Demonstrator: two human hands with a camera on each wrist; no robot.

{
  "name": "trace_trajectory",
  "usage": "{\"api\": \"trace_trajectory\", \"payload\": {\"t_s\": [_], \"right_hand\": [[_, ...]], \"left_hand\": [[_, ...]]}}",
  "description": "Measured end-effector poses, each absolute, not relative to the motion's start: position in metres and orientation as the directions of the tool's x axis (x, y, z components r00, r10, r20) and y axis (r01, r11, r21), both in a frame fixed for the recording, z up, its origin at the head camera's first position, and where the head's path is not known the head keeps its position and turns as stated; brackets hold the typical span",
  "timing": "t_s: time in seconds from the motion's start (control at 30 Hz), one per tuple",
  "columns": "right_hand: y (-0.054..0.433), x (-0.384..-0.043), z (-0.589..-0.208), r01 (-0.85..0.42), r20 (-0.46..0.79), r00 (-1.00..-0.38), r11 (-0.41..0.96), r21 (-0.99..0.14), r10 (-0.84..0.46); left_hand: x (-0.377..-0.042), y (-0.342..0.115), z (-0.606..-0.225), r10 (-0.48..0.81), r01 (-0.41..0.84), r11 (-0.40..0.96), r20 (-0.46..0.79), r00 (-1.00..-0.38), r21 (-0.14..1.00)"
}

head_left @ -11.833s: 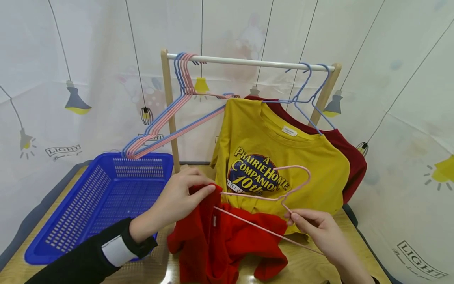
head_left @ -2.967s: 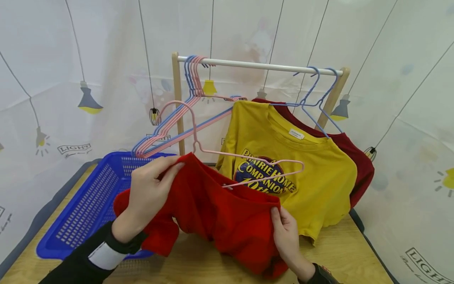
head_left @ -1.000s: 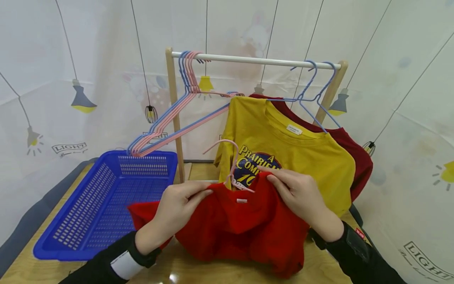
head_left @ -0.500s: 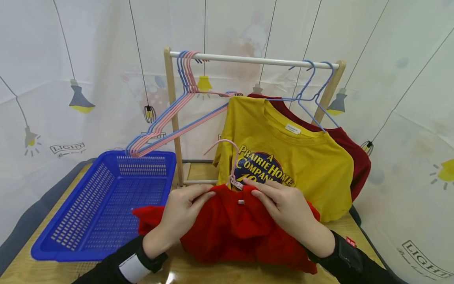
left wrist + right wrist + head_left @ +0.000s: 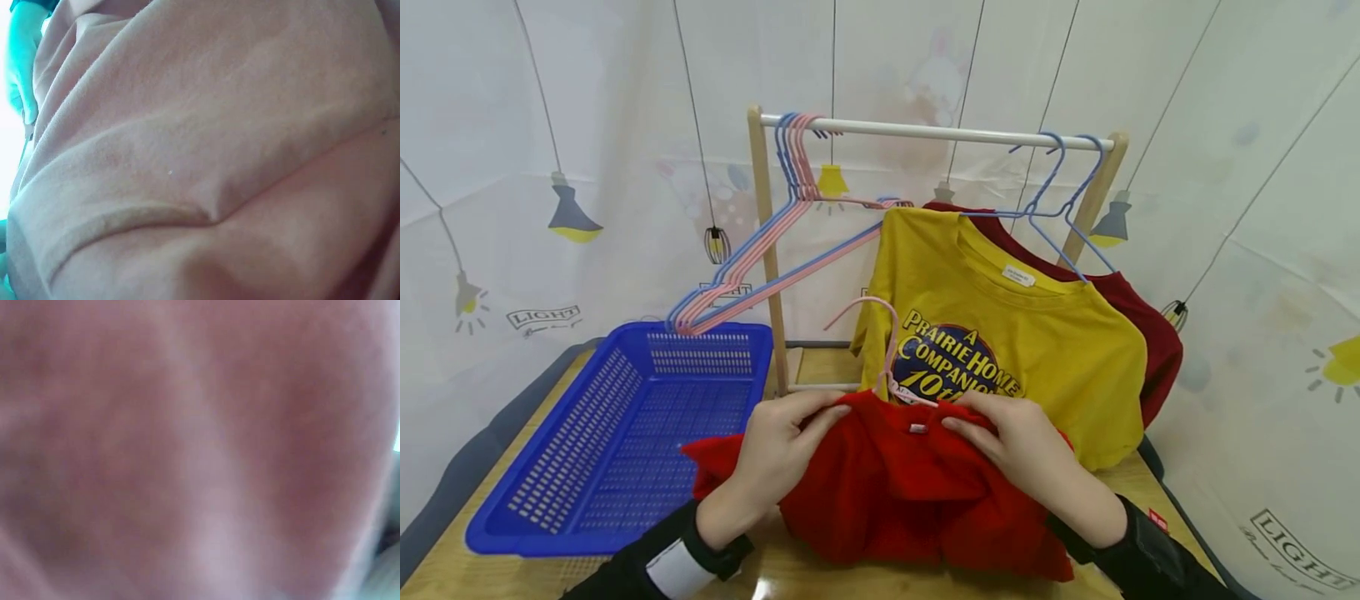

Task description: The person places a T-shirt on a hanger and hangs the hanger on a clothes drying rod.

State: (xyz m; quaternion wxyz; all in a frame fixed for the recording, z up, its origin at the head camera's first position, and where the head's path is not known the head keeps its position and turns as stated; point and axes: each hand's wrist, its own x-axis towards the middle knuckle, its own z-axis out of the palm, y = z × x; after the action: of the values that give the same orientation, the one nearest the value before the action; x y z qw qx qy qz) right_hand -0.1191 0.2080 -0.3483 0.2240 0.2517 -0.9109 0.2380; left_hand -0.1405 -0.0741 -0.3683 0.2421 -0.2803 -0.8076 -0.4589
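Note:
A red shirt (image 5: 917, 500) is held up by both hands low in the middle of the head view, its small white neck label facing up. My left hand (image 5: 782, 446) pinches the shirt's left shoulder beside the neckline. On the other side of the neck, my right hand (image 5: 1018, 442) pinches the right shoulder between thumb and fingers. A pink hanger (image 5: 891, 333) rises out of the neck opening, its hook pointing left; most of its lower frame is hidden inside the cloth. Shirt fabric (image 5: 206, 125) fills the left wrist view, and blurred cloth (image 5: 187, 456) covers the right wrist view.
Behind the hands stands a rack with a white rail (image 5: 925, 131). Blue and pink hangers (image 5: 760, 233) hang at its left end. A yellow T-shirt (image 5: 1075, 350) and a dark red shirt (image 5: 1161, 342) hang at right. A blue basket (image 5: 617, 433) sits on the wooden table (image 5: 820, 575).
Earlier the right hand held the pink hanger, and later its arm stuck out of the neckline. Now the hanger is mostly inside the shirt, and the right hand grips the right shoulder, slightly lower than before.

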Motion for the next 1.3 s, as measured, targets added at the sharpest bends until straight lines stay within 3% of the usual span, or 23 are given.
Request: {"api": "trace_trajectory", "payload": {"t_s": [0.43,0.83,1.0,1.3], "right_hand": [[0.226,-0.123,-0.36,-0.592,0.657,-0.72,0.691,-0.415,-0.223],[0.236,-0.124,-0.362,-0.578,0.724,-0.672,0.719,-0.386,-0.152],[0.24,-0.126,-0.365,-0.561,0.721,-0.681,0.725,-0.4,-0.13],[0.248,-0.13,-0.365,-0.527,0.725,-0.686,0.731,-0.434,-0.064]], "left_hand": [[-0.134,-0.112,-0.345,0.225,0.563,0.654,0.579,-0.783,0.506],[-0.136,-0.161,-0.344,0.136,0.407,0.721,0.461,-0.877,0.561],[-0.135,-0.175,-0.342,0.102,0.345,0.752,0.419,-0.902,0.561],[-0.132,-0.196,-0.341,0.05,0.331,0.786,0.48,-0.876,0.522]]}}
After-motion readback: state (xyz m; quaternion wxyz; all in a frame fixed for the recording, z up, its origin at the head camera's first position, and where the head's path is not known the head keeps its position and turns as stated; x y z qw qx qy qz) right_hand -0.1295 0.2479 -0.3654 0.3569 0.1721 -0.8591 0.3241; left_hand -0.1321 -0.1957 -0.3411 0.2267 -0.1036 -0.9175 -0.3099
